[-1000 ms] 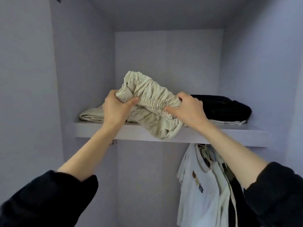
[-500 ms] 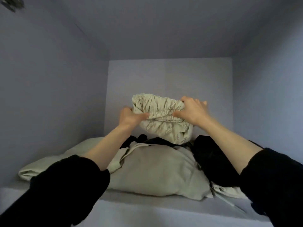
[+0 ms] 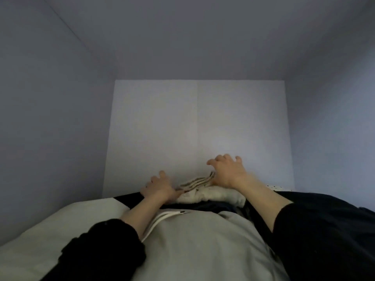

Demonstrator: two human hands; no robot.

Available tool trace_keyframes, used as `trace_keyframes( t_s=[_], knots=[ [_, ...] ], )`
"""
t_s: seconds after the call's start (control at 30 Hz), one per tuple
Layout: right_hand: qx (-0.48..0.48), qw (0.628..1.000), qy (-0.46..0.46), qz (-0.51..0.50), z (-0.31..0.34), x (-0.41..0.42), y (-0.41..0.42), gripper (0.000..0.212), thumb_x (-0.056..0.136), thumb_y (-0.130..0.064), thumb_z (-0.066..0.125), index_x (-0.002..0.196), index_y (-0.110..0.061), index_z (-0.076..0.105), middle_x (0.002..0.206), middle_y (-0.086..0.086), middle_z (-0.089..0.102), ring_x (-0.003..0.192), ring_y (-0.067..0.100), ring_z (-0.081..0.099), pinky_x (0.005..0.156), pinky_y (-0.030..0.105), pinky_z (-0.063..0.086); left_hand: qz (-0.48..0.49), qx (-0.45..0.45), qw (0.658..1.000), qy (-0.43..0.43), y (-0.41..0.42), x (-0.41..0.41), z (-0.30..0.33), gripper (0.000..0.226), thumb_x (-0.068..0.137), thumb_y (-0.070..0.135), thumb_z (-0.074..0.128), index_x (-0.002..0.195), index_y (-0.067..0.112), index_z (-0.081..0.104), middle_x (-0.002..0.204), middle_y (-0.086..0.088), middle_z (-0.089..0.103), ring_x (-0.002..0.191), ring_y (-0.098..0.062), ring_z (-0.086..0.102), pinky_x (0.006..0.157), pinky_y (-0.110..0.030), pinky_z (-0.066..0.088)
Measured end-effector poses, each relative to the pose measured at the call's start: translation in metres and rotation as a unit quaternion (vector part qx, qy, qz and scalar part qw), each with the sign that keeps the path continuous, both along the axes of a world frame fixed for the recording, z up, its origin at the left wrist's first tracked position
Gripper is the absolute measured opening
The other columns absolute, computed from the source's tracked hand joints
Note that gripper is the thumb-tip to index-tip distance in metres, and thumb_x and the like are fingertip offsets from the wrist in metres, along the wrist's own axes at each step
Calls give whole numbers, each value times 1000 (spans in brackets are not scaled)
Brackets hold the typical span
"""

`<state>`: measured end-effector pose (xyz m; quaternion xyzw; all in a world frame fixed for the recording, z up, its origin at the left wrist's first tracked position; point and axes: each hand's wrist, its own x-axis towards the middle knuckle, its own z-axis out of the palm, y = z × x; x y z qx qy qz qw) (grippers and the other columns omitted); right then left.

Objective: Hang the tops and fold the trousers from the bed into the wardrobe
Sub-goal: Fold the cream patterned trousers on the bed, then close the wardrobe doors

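Head view: both hands' fingers have released the cream trousers point(image 3: 205, 192), now spread open.

Pale lilac wardrobe back panel point(image 3: 197, 128), vertical centre seam; dim side walls, ceiling.

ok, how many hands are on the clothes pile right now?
2. The left hand rests open on the left end of the cream folded trousers; the right hand presses on their right end, fingers spread. Neither grips anything.
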<state>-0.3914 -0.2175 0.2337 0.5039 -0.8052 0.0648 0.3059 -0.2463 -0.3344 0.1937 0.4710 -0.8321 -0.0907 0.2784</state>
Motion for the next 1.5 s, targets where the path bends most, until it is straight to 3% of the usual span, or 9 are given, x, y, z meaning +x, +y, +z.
trace_keyframes(
  t_s=[0.1, 0.2, 0.3, 0.4, 0.6, 0.83, 1.07, 1.33, 1.5],
  knots=[
    [54, 993, -97, 48, -12, -7, -3, 42, 101, -34, 34, 139, -19, 42, 146, 6, 40, 129, 25, 40, 105, 34, 32, -106, -107, 986, -66, -2, -6, 2, 66, 95, 33, 43, 149, 32, 5, 157, -3, 8, 142, -28, 14, 114, -45, 19],
    [120, 974, -188, 47, -23, -2, -6, 50, 103, -38, 21, 141, -12, 39, 150, 8, 34, 134, 24, 36, 107, 30, 27, -222, -70, 964, -126, -2, -19, 0, 46, 101, 18, 29, 146, 22, 28, 155, -3, 22, 141, -20, 24, 114, -29, 18],
    [167, 964, -207, 20, -37, 5, -7, 58, 101, -46, 14, 150, -15, 20, 158, 7, 13, 145, 22, 13, 116, 34, 10, -231, -50, 956, -172, 3, -19, -7, 43, 102, 17, 24, 145, 16, 31, 154, -4, 26, 140, -19, 25, 109, -21, 18],
    [143, 968, -203, 36, -35, 11, 2, 54, 103, -41, 15, 148, -14, 25, 157, 7, 14, 145, 22, 14, 115, 33, 12, -221, -79, 958, -163, 13, -9, -2, 43, 102, 18, 25, 144, 16, 33, 153, -4, 28, 139, -20, 29, 109, -23, 21],
    [123, 972, -197, 42, -30, 30, 34, 49, 102, -29, 30, 147, -13, 27, 154, 7, 26, 136, 25, 32, 108, 29, 28, -198, -82, 970, -113, 46, 28, 8, 43, 99, 18, 37, 142, 16, 36, 146, -8, 39, 131, -24, 40, 104, -26, 31],
    [13, 974, -190, 126, -31, 73, 98, 47, 99, -21, 37, 145, -16, 32, 149, 7, 37, 134, 26, 37, 109, 32, 33, -232, -59, 967, 81, 93, 89, 6, 34, 97, 15, 47, 130, 14, 49, 123, -10, 57, 110, -21, 55, 93, -25, 41],
    [-79, 968, -205, 122, -52, 151, 170, 40, 98, -28, 41, 135, -17, 47, 136, 12, 52, 125, 32, 47, 103, 39, 40, -268, -73, 959, 64, 168, 164, -12, 35, 96, 13, 47, 131, 11, 50, 121, -11, 60, 113, -23, 57, 97, -28, 43],
    [-167, 919, -318, 160, -106, 271, 246, 32, 96, -24, 44, 125, -17, 56, 116, 3, 61, 116, 21, 53, 95, 29, 42, -296, -62, 947, 112, 249, 266, -69, 29, 96, 12, 48, 123, 10, 56, 105, -1, 58, 93, -16, 56, 72, -11, 40],
    [-148, 875, -409, 211, -148, 340, 296, 30, 96, -26, 46, 124, -20, 56, 121, 1, 59, 113, 15, 52, 84, 23, 38, -289, -3, 937, 198, 304, 341, -113, 24, 97, 14, 47, 117, 17, 58, 107, 1, 60, 98, -15, 57, 78, -16, 42]
  ],
)
